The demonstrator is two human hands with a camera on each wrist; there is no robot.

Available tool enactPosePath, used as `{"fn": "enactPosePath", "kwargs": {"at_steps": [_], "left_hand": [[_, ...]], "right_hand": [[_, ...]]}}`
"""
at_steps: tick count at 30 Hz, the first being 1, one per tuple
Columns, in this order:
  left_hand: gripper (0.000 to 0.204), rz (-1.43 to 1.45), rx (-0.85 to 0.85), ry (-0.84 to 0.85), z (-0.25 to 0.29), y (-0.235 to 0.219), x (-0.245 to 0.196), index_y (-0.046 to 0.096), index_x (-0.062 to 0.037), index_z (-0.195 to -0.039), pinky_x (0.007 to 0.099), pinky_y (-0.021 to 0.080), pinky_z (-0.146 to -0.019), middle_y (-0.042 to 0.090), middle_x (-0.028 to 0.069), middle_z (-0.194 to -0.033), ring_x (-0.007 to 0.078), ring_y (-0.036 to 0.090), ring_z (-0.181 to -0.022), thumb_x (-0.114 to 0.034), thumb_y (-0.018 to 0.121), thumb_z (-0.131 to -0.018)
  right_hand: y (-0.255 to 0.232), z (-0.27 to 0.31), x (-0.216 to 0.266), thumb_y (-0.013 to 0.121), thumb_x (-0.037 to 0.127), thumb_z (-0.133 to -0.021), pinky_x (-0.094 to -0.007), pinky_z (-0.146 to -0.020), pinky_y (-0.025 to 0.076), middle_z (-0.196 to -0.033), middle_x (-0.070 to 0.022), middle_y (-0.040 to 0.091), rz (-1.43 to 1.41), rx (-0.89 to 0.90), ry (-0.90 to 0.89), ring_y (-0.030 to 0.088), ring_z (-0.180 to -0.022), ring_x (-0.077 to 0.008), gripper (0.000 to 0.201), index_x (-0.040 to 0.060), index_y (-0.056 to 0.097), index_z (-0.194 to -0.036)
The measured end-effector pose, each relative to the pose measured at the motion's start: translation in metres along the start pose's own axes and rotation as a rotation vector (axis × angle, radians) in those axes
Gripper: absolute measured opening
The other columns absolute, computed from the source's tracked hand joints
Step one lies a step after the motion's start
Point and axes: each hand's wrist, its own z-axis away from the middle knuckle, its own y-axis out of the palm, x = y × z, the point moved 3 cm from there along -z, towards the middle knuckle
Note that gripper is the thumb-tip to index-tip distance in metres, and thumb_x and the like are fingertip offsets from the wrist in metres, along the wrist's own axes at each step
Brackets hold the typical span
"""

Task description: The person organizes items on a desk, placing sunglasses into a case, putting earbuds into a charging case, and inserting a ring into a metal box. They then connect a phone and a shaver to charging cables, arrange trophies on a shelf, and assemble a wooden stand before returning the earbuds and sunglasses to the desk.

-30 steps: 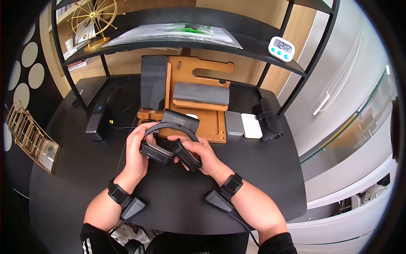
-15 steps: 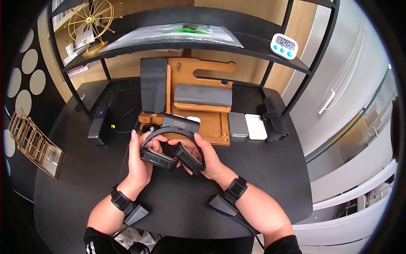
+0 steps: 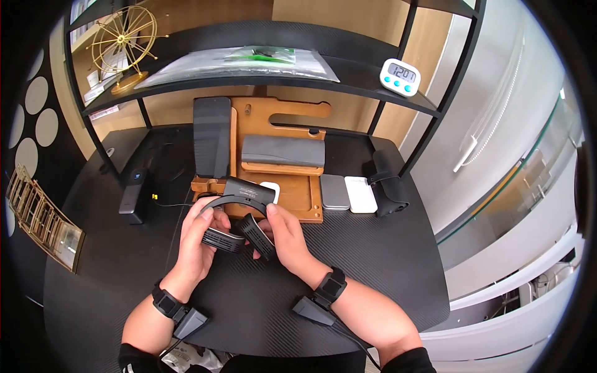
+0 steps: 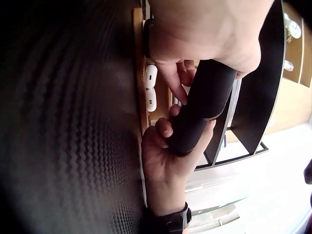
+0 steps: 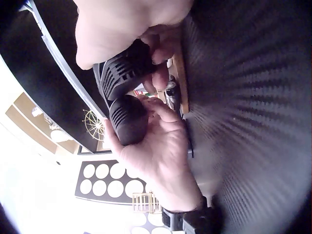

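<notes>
A black neck fan [image 3: 256, 235], a curved band with slotted vents at both ends, is held between my hands above the front of the desk. My left hand [image 3: 194, 248] grips its left end, thumb along the outside. My right hand [image 3: 291, 242] holds the other end, thumb against the band and fingers behind it. Seen from the left wrist, the smooth outer side of the neck fan [image 4: 202, 107] shows; the right wrist view has the vents. Just behind it, a dark grey box with small print [image 3: 249, 188] leans on a wooden stand [image 3: 292, 202].
The stand carries a phone [image 3: 211, 137], a grey case [image 3: 283, 150] and a white earbud case [image 3: 272, 191]. Right of it lie a grey slab [image 3: 334, 191], a white slab [image 3: 360, 194] and a black roll [image 3: 388, 189]. A power bank [image 3: 134, 198] stands left, below the shelf [image 3: 348, 87].
My right thumb has shifted from the vented end up onto the band. My left thumb spread away, then came back against the neck fan. The head view has shifted slightly.
</notes>
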Motion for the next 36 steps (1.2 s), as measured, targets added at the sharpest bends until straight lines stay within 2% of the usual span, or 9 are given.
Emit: {"fn": "enactPosePath", "kwargs": {"at_steps": [7,10,17,19,22,25,27,28,36], "left_hand": [[0.037,0.019,-0.1,-0.077,-0.002,-0.004,-0.001,0.055,-0.0028,-0.105,0.0204,0.043,-0.055,0.054,0.0024,-0.077,0.0071,0.051,-0.065,-0.036,0.04,-0.097],[0.039,0.052,-0.146,-0.103,-0.006,-0.01,0.001,0.056,-0.002,-0.102,0.0207,0.042,-0.053,0.054,0.0025,-0.074,0.0075,0.051,-0.062,-0.037,0.04,-0.097],[0.037,0.017,-0.189,-0.01,-0.001,-0.004,-0.003,0.055,-0.0069,-0.09,0.0181,0.036,-0.048,0.055,0.0002,-0.071,0.0053,0.049,-0.058,-0.038,0.037,-0.098],[0.035,-0.083,-0.129,0.049,0.0,-0.005,-0.004,0.054,-0.0081,-0.089,0.0179,0.035,-0.049,0.055,0.0002,-0.071,0.0045,0.047,-0.058,-0.037,0.036,-0.098],[0.032,-0.189,-0.052,0.125,0.001,-0.005,0.001,0.051,-0.0071,-0.086,0.0202,0.036,-0.058,0.054,0.0009,-0.074,0.0054,0.046,-0.066,-0.032,0.035,-0.099],[0.027,-0.263,0.022,0.142,0.005,0.001,-0.002,0.048,-0.0042,-0.085,0.0231,0.039,-0.069,0.054,0.0023,-0.076,0.0078,0.048,-0.074,-0.025,0.037,-0.099],[0.025,-0.303,0.073,0.219,0.009,0.005,-0.004,0.046,-0.0043,-0.084,0.0233,0.039,-0.071,0.054,0.0023,-0.079,0.0077,0.048,-0.076,-0.024,0.038,-0.099],[0.036,-0.388,0.11,0.312,0.005,0.003,0.003,0.047,-0.0067,-0.089,0.0187,0.038,-0.059,0.055,0.0022,-0.079,0.0052,0.049,-0.068,-0.037,0.032,-0.099],[0.066,-0.426,0.267,0.14,0.01,0.008,-0.021,0.049,-0.0064,-0.101,0.0237,0.045,-0.072,0.057,0.0035,-0.09,0.0103,0.057,-0.081,-0.063,0.015,-0.091]], "right_hand": [[0.005,0.004,0.005,0.041,0.014,-0.097,-0.0233,-0.064,0.05,-0.092,-0.0076,0.06,0.009,-0.138,-0.192,0.06,-0.079,-0.0111,0.038,0.0039,0.035,-0.133],[0.011,0.006,0.003,0.052,0.003,-0.091,-0.0232,-0.079,0.045,-0.114,-0.0131,0.054,0.022,-0.12,-0.334,0.055,-0.096,-0.0138,0.067,0.006,0.011,-0.144],[0.025,0.016,0.028,0.079,0.013,-0.066,-0.0286,-0.082,0.045,-0.121,-0.0162,0.047,0.463,-0.075,-0.431,0.053,-0.101,-0.0186,0.111,0.0021,0.0,-0.144],[0.027,0.014,0.029,0.084,0.02,-0.06,-0.0323,-0.084,0.046,-0.127,-0.0203,0.039,0.419,-0.077,-0.388,0.051,-0.106,-0.0247,0.118,0.0001,0.003,-0.143],[0.034,0.025,0.056,0.086,0.031,-0.054,-0.0427,-0.091,0.046,-0.142,-0.0266,0.008,1.059,-0.156,-0.509,0.04,-0.119,-0.0442,0.117,0.0075,0.014,-0.143],[0.038,0.03,0.066,0.086,0.033,-0.054,-0.0438,-0.092,0.045,-0.143,-0.0281,0.004,1.106,-0.131,-0.398,0.035,-0.123,-0.047,0.111,0.0102,0.022,-0.142],[0.039,0.031,0.066,0.085,0.033,-0.054,-0.0447,-0.094,0.044,-0.144,-0.0282,0.004,1.15,-0.136,-0.471,0.032,-0.126,-0.0469,0.106,0.0093,0.028,-0.14],[0.039,0.03,0.065,0.085,0.033,-0.054,-0.0443,-0.094,0.044,-0.144,-0.0271,0.006,1.139,-0.124,-0.455,0.033,-0.127,-0.0454,0.105,0.0091,0.028,-0.14],[0.034,0.029,0.059,0.083,0.021,-0.055,-0.0393,-0.097,0.041,-0.13,-0.0185,0.027,0.993,-0.142,-0.503,0.041,-0.118,-0.0335,0.104,0.0056,0.023,-0.139]]}}
